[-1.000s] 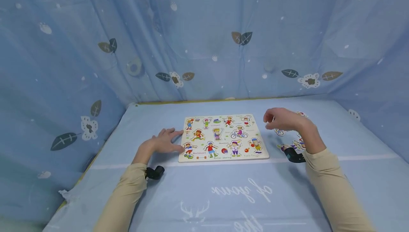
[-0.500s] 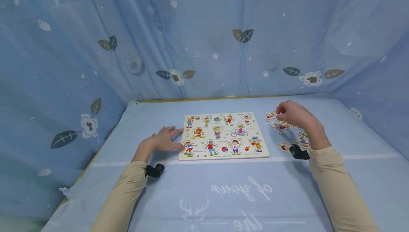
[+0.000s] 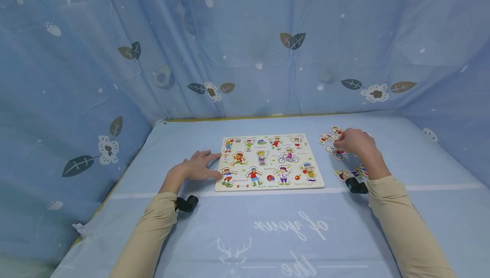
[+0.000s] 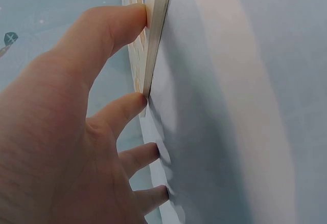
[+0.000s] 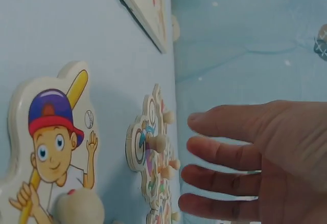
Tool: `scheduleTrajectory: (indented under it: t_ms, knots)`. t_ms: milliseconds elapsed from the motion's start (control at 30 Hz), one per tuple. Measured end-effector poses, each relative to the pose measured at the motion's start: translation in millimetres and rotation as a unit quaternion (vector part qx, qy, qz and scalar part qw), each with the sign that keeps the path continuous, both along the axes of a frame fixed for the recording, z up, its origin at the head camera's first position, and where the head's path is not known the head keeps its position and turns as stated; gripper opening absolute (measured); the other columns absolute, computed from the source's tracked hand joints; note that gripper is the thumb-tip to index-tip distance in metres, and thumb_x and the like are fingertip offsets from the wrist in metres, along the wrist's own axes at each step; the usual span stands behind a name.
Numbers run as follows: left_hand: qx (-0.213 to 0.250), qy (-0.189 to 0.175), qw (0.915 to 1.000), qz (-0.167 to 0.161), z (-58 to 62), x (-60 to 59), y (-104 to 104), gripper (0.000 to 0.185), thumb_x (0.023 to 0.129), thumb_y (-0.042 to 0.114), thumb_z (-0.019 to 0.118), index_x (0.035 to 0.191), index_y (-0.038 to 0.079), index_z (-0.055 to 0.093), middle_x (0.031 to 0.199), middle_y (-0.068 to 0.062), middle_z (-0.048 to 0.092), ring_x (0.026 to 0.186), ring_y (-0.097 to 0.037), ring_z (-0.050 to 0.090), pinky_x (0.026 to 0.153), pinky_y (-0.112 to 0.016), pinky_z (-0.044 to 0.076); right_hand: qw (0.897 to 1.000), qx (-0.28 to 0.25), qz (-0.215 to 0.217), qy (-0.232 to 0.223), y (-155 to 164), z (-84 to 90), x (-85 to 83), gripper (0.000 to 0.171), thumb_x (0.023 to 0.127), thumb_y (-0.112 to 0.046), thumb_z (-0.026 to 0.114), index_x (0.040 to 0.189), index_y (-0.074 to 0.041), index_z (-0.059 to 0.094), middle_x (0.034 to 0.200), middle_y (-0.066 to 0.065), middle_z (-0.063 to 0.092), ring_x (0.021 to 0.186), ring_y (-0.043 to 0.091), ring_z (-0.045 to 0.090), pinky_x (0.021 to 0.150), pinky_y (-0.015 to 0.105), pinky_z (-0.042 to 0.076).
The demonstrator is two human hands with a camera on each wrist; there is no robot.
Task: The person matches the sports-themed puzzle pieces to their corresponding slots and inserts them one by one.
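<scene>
R hand (image 3: 354, 141) hovers w/ fingers loosely spread, holding nothing, directly over loose puzzle pieces (image 3: 332, 138) right of puzzle board (image 3: 269, 161). L hand (image 3: 196, 167) flat, fingertips against board's left edge; R is nearer the pieces.

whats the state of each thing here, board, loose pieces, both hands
puzzle board: flat on the table, recesses printed with figures, no pieces seen in it
loose pieces: scattered on the cloth right of the board, pegs up
baseball piece: lying flat, untouched
left hand: fingers straight, pressed to the board's left edge
right hand: over the loose pieces, fingers extended, gripping nothing
</scene>
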State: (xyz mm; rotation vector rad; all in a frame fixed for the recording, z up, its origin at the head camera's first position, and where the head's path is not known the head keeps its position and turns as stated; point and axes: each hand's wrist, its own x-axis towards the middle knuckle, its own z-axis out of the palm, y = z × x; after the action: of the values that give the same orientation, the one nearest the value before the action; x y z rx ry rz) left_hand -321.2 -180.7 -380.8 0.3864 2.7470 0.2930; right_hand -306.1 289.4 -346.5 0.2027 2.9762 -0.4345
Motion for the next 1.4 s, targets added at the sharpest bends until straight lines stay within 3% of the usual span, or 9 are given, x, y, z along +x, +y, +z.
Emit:
scheduleTrajectory:
  t_ms: [167, 367, 633, 833, 1033, 1267, 1400]
  knots:
    - [-0.006, -0.003, 1.0, 0.004, 2.0, -0.9, 2.9, 0.089, 0.084, 0.062, 0.063, 0.158, 0.026, 0.028, 0.164, -0.017, 0.016, 0.15, -0.046, 0.007, 0.11, -0.076, 0.011, 1.0, 0.006, -0.025, -0.018, -1.1, -3.3, 0.3, 0.041, 0.092, -0.028, 0.064, 0.114, 0.006, 0.066, 0.097, 0.018, 0.065, 0.082, 0.031, 0.054, 0.078, 0.054, 0.048]
    - [-0.009, -0.005, 0.9999, 0.004, 1.6, -1.3, 6.0, 0.088, 0.084, 0.062, 0.064, 0.158, 0.027, 0.028, 0.164, -0.017, 0.016, 0.15, -0.046, 0.006, 0.111, -0.076, 0.01, 0.999, 0.009, -0.022, -0.031, 2.3, -12.1, -2.7, 0.04, 0.09, -0.028, 0.065, 0.109, 0.007, 0.067, 0.09, 0.017, 0.064, 0.083, 0.034, 0.056, 0.092, 0.072, 0.039]
    - [-0.006, -0.002, 1.0, 0.006, 4.5, -0.4, 8.0, 0.088, 0.085, 0.061, 0.063, 0.158, 0.027, 0.028, 0.164, -0.016, 0.016, 0.15, -0.045, 0.006, 0.111, -0.075, 0.01, 0.999, 0.019, -0.034, -0.016, 4.9, -16.3, -1.8, 0.035, 0.091, -0.028, 0.067, 0.1, 0.006, 0.069, 0.082, 0.014, 0.062, 0.078, 0.032, 0.055, 0.09, 0.071, 0.041]
    - [-0.006, 0.0, 0.9999, 0.009, 6.1, -0.4, 7.3, 0.087, 0.085, 0.06, 0.063, 0.157, 0.026, 0.029, 0.164, -0.017, 0.016, 0.15, -0.045, 0.007, 0.111, -0.075, 0.011, 0.999, 0.031, -0.024, -0.009, 2.4, -15.5, -3.9, 0.026, 0.09, -0.024, 0.066, 0.084, 0.001, 0.071, 0.07, 0.009, 0.055, 0.07, 0.028, 0.051, 0.079, 0.059, 0.046]
    - [-0.006, -0.004, 0.9999, 0.011, 2.7, -1.6, 4.0, 0.088, 0.085, 0.061, 0.063, 0.158, 0.026, 0.028, 0.164, -0.017, 0.016, 0.15, -0.045, 0.006, 0.111, -0.075, 0.01, 0.999, 0.04, -0.016, -0.004, 0.0, -15.4, -4.8, 0.029, 0.089, -0.023, 0.066, 0.095, 0.005, 0.073, 0.073, 0.011, 0.058, 0.07, 0.027, 0.051, 0.07, 0.05, 0.046]
    - [0.001, -0.004, 0.9999, 0.013, 1.2, -0.1, 2.7, 0.089, 0.084, 0.061, 0.064, 0.157, 0.026, 0.029, 0.164, -0.017, 0.017, 0.149, -0.047, 0.006, 0.11, -0.076, 0.01, 0.999, 0.048, 0.001, 0.002, 0.5, -14.7, -4.1, 0.029, 0.089, -0.023, 0.067, 0.097, 0.004, 0.073, 0.08, 0.014, 0.064, 0.075, 0.03, 0.053, 0.084, 0.067, 0.044]
    - [0.002, -0.001, 0.9999, 0.011, 0.8, 0.7, 2.1, 0.088, 0.084, 0.061, 0.063, 0.157, 0.026, 0.029, 0.163, -0.017, 0.017, 0.149, -0.047, 0.007, 0.11, -0.076, 0.011, 0.998, 0.056, 0.012, 0.012, -1.6, -10.9, -2.4, 0.026, 0.089, -0.022, 0.067, 0.091, 0.002, 0.073, 0.075, 0.012, 0.061, 0.072, 0.029, 0.052, 0.086, 0.073, 0.042]
